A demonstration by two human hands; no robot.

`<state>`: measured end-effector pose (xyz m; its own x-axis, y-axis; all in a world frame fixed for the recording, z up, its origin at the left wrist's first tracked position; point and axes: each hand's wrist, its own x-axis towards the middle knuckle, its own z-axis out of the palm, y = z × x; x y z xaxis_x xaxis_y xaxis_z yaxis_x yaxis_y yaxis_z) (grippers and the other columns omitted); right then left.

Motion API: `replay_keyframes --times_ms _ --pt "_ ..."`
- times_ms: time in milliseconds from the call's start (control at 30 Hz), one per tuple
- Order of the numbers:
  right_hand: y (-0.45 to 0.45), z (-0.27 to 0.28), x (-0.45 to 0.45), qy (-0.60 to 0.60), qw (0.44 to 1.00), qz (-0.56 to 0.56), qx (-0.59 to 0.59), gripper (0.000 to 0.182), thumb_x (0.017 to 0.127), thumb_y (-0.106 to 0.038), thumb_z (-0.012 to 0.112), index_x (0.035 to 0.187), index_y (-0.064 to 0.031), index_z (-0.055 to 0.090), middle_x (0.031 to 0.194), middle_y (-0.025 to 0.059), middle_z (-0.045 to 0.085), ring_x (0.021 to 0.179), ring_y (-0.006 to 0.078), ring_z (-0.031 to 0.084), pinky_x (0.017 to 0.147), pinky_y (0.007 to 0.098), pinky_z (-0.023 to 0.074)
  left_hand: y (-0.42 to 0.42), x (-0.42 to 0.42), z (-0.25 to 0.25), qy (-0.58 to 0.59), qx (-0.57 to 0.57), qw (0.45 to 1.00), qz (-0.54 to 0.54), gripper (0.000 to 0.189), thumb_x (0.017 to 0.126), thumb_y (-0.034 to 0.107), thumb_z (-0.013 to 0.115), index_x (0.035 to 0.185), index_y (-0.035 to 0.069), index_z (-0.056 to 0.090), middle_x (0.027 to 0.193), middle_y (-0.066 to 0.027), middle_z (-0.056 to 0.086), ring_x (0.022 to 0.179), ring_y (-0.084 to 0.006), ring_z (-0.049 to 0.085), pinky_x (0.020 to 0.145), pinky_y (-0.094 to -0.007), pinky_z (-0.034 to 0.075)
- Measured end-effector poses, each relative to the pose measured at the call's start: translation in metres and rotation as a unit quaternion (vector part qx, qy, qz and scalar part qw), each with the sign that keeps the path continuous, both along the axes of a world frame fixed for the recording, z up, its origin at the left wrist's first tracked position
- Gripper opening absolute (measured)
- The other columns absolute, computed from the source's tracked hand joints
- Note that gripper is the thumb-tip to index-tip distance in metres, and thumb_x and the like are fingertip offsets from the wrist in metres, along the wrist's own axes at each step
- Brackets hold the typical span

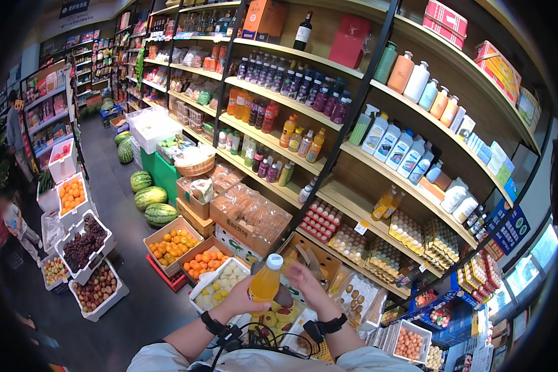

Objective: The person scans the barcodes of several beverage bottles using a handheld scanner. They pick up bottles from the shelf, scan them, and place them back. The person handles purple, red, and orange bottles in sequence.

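Observation:
My left hand [239, 297] is wrapped around a plastic bottle of orange drink [264, 282] with a white cap, held upright in front of me. My right hand [307, 286] is raised just to the right of the bottle, apart from it, with nothing visible in it; its fingers look blurred. Both wrists wear black straps with cables. Under the hands lie fruits in yellow foam nets [279, 316]. A white foam box of pale yellow-white fruit [221, 283] sits left of the bottle.
Drink bottles fill the wooden shelves [279, 135] ahead, with egg trays [348, 239] lower right. Boxes of orange citrus [172, 244], a carton of packaged baked goods [251, 204] and watermelons [156, 200] stand left. Grapes [84, 244] lie across the aisle, near another person [18, 223].

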<state>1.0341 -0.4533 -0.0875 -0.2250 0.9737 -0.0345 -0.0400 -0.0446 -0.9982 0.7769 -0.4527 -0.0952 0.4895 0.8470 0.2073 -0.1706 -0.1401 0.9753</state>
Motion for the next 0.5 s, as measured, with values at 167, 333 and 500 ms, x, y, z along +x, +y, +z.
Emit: replay_keyframes --times_ms 167,333,500 --pt "-0.019 -0.01 0.002 0.18 0.962 0.16 -0.13 0.082 0.093 -0.065 0.056 0.149 -0.0061 0.043 0.149 0.0151 0.048 0.136 0.026 0.047 0.11 0.0452 0.0408 -0.018 0.011 0.022 -0.019 -0.025 0.995 -0.095 0.077 0.071 0.029 0.087 0.136 0.003 0.054 0.123 -0.0064 0.063 0.115 -0.0167 0.059 0.103 -0.0345 0.045" --pt "-0.049 -0.034 0.045 0.474 0.811 0.225 -0.259 0.07 0.102 -0.056 0.044 0.151 -0.0065 0.038 0.15 0.0139 0.048 0.134 0.0302 0.051 0.114 0.0467 0.0382 -0.038 0.057 0.038 0.056 0.038 0.992 -0.11 0.078 0.07 0.031 0.087 0.136 0.003 0.055 0.121 -0.0091 0.063 0.113 -0.0195 0.06 0.102 -0.0352 0.046" --pt "-0.066 -0.033 0.081 0.382 0.906 0.08 -0.166 0.052 0.101 -0.028 0.06 0.145 -0.0042 0.044 0.14 0.0128 0.057 0.123 0.0274 0.06 0.109 0.0444 0.0457 -0.054 0.104 0.038 0.088 0.072 0.99 -0.087 0.074 0.069 0.031 0.087 0.131 0.004 0.058 0.117 -0.0105 0.065 0.11 -0.0217 0.062 0.1 -0.035 0.047"
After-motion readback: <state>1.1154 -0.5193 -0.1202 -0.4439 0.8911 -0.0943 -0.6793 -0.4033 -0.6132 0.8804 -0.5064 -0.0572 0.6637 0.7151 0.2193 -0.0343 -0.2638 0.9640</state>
